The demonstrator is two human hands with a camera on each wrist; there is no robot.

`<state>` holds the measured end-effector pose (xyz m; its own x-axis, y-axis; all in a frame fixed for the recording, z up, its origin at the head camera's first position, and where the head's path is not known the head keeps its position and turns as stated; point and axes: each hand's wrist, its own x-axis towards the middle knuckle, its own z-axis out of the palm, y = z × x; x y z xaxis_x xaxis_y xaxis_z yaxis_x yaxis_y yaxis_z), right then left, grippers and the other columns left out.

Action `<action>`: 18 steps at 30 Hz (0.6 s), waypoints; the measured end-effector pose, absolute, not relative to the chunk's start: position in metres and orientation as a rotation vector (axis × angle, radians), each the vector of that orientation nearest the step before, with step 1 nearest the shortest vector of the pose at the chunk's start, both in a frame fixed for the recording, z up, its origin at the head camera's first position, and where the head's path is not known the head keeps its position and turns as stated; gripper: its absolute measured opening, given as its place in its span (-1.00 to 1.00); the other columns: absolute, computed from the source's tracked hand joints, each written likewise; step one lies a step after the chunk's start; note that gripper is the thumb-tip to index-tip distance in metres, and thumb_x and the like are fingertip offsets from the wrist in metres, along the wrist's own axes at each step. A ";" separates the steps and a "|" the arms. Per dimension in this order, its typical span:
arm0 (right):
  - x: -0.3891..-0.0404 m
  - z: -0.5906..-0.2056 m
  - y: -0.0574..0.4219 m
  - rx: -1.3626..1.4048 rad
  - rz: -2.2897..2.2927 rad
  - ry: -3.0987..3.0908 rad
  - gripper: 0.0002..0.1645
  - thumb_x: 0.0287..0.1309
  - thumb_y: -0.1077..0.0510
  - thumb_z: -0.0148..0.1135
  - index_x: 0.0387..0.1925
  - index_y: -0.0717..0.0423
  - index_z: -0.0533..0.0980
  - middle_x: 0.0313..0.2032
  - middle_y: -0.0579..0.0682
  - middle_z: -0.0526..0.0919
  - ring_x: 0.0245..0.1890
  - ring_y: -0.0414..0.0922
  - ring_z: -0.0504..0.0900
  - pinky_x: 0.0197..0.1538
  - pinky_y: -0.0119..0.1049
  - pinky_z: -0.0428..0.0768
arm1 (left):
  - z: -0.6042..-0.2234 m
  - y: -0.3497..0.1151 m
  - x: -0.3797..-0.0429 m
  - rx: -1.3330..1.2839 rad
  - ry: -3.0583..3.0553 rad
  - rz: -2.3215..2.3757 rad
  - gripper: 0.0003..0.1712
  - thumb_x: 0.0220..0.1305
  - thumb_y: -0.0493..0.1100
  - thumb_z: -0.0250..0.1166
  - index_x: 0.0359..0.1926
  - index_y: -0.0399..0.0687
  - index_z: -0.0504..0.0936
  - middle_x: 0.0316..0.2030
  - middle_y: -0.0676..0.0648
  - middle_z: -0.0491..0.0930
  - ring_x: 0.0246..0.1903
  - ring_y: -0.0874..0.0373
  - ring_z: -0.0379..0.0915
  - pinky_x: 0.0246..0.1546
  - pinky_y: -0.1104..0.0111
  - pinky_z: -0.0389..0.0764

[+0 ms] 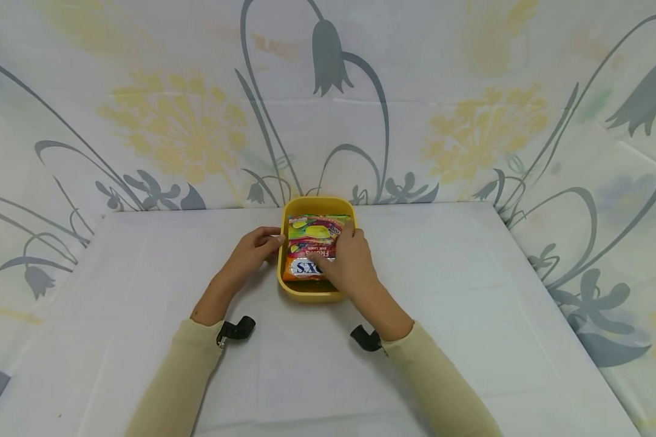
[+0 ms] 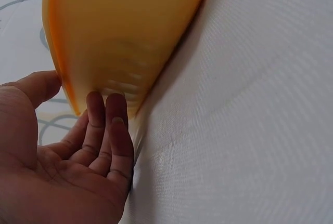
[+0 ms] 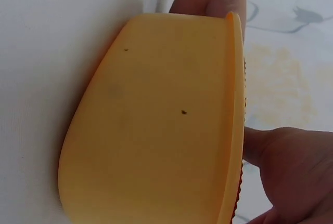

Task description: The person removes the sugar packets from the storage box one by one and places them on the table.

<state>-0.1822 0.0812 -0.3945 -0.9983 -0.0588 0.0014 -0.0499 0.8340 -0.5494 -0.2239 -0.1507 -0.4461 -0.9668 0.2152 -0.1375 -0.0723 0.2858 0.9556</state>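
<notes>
A yellow plastic tub (image 1: 312, 297) stands on the white table with a colourful candy packet (image 1: 312, 243) lying inside it. The packet's printed text is upside down in the head view. On the tub's left side, my left hand (image 1: 253, 252) holds the rim, thumb at the edge and fingertips against the outer wall (image 2: 104, 37). My right hand (image 1: 352, 261) reaches over the tub's right side and grips the packet, its thumb across the front; its fingertips are partly hidden. In the right wrist view the tub's outer wall (image 3: 151, 120) blocks most of the packet.
The white-covered table (image 1: 470, 291) spreads around the tub. Behind it hangs a white cloth with grey and yellow flowers (image 1: 328, 121). Black camera mounts (image 1: 237, 328) sit on both wrists, at the cuffs of the beige sleeves (image 1: 442, 388).
</notes>
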 end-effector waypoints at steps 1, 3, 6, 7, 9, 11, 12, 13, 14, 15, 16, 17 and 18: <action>-0.184 -0.395 0.083 -0.076 -0.922 2.979 0.35 0.24 -0.27 0.50 0.59 0.47 -0.03 0.32 0.43 0.38 0.27 0.22 0.52 0.37 0.05 0.56 | -0.446 -0.151 -0.224 0.129 2.315 1.740 -0.33 0.61 0.11 0.18 0.49 -0.23 0.37 0.09 -0.24 0.66 -0.02 0.01 0.54 0.06 0.28 0.56; -0.188 -0.396 0.085 -0.056 -0.971 2.947 0.42 0.20 -0.27 0.53 0.61 0.45 -0.10 0.37 0.44 0.35 0.32 0.25 0.51 0.40 0.08 0.52 | -0.446 -0.151 -0.224 0.124 2.313 1.742 -0.33 0.60 0.11 0.18 0.49 -0.22 0.37 0.10 -0.24 0.66 -0.01 0.01 0.54 0.05 0.29 0.56; -0.192 -0.397 0.088 -0.041 -1.052 2.900 0.48 0.17 -0.25 0.57 0.64 0.42 -0.17 0.43 0.44 0.29 0.40 0.27 0.45 0.45 0.12 0.45 | -0.446 -0.150 -0.224 0.115 2.306 1.754 -0.33 0.60 0.11 0.19 0.48 -0.23 0.38 0.10 -0.24 0.65 -0.02 0.01 0.54 0.02 0.32 0.57; -0.193 -0.398 0.089 -0.043 -1.080 2.886 0.48 0.16 -0.23 0.58 0.64 0.41 -0.16 0.44 0.43 0.29 0.40 0.27 0.44 0.45 0.12 0.44 | -0.447 -0.151 -0.224 0.114 2.306 1.756 -0.34 0.60 0.10 0.19 0.48 -0.23 0.38 0.10 -0.25 0.65 -0.02 0.01 0.54 0.01 0.33 0.57; -0.195 -0.399 0.091 -0.059 -1.145 2.855 0.40 0.15 -0.20 0.60 0.63 0.37 -0.06 0.39 0.38 0.34 0.37 0.24 0.46 0.44 0.11 0.47 | -0.447 -0.151 -0.224 0.111 2.305 1.759 -0.34 0.60 0.10 0.19 0.48 -0.23 0.38 0.11 -0.25 0.65 -0.02 0.01 0.54 0.00 0.35 0.57; -0.197 -0.400 0.093 -0.093 -1.221 2.815 0.24 0.17 -0.16 0.60 0.56 0.34 0.10 0.32 0.32 0.44 0.29 0.18 0.53 0.40 0.07 0.53 | -0.447 -0.151 -0.224 0.109 2.309 1.756 -0.34 0.60 0.09 0.19 0.48 -0.23 0.38 0.11 -0.26 0.65 -0.03 0.00 0.54 -0.02 0.36 0.57; -0.197 -0.400 0.094 -0.104 -1.262 2.788 0.14 0.19 -0.14 0.58 0.52 0.32 0.18 0.28 0.28 0.49 0.25 0.15 0.57 0.36 0.05 0.57 | -0.447 -0.151 -0.224 0.107 2.312 1.752 -0.34 0.60 0.10 0.19 0.48 -0.23 0.38 0.11 -0.26 0.65 -0.03 0.00 0.54 -0.02 0.36 0.57; -0.198 -0.400 0.095 -0.107 -1.298 2.761 0.04 0.22 -0.13 0.56 0.47 0.29 0.24 0.23 0.25 0.53 0.20 0.12 0.60 0.32 0.03 0.61 | -0.448 -0.151 -0.224 0.106 2.316 1.748 -0.34 0.61 0.10 0.19 0.48 -0.23 0.38 0.12 -0.25 0.65 -0.02 0.00 0.54 -0.02 0.36 0.56; -0.198 -0.400 0.096 -0.103 -1.325 2.737 -0.05 0.25 -0.13 0.53 0.43 0.27 0.29 0.19 0.22 0.57 0.15 0.10 0.63 0.27 0.01 0.65 | -0.448 -0.151 -0.224 0.106 2.316 1.747 -0.34 0.60 0.10 0.19 0.48 -0.23 0.38 0.11 -0.26 0.65 -0.02 -0.01 0.54 -0.02 0.35 0.56; -0.198 -0.399 0.097 -0.096 -1.350 2.710 -0.10 0.28 -0.13 0.50 0.41 0.26 0.32 0.17 0.21 0.60 0.12 0.09 0.65 0.24 0.00 0.67 | -0.448 -0.151 -0.225 0.103 2.319 1.745 -0.34 0.60 0.11 0.19 0.48 -0.22 0.38 0.11 -0.26 0.65 -0.02 -0.02 0.53 -0.02 0.35 0.55; -0.199 -0.399 0.098 -0.085 -1.365 2.686 -0.14 0.31 -0.13 0.46 0.40 0.25 0.34 0.16 0.19 0.61 0.11 0.07 0.66 0.22 -0.01 0.68 | -0.448 -0.151 -0.225 0.102 2.321 1.745 -0.34 0.60 0.11 0.19 0.47 -0.22 0.39 0.11 -0.26 0.65 -0.02 -0.03 0.53 -0.02 0.34 0.55; -0.199 -0.398 0.100 -0.065 -1.386 2.658 -0.15 0.34 -0.13 0.43 0.41 0.25 0.33 0.17 0.19 0.61 0.10 0.07 0.66 0.22 -0.01 0.69 | -0.448 -0.151 -0.225 0.102 2.320 1.748 -0.34 0.60 0.12 0.20 0.47 -0.22 0.39 0.11 -0.26 0.65 -0.02 -0.04 0.53 -0.02 0.34 0.54; -0.199 -0.397 0.101 -0.043 -1.401 2.634 -0.14 0.36 -0.13 0.41 0.43 0.26 0.30 0.18 0.20 0.59 0.11 0.08 0.66 0.21 0.00 0.69 | -0.448 -0.151 -0.225 0.105 2.321 1.750 -0.34 0.60 0.12 0.20 0.47 -0.22 0.39 0.10 -0.25 0.65 -0.02 -0.04 0.53 -0.03 0.34 0.54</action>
<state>-0.1991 0.1010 -0.3971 -0.9871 -0.0992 -0.1255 0.0487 0.5613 -0.8262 -0.2255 -0.1509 -0.4480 -0.9704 0.1956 -0.1414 -0.0821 0.2833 0.9555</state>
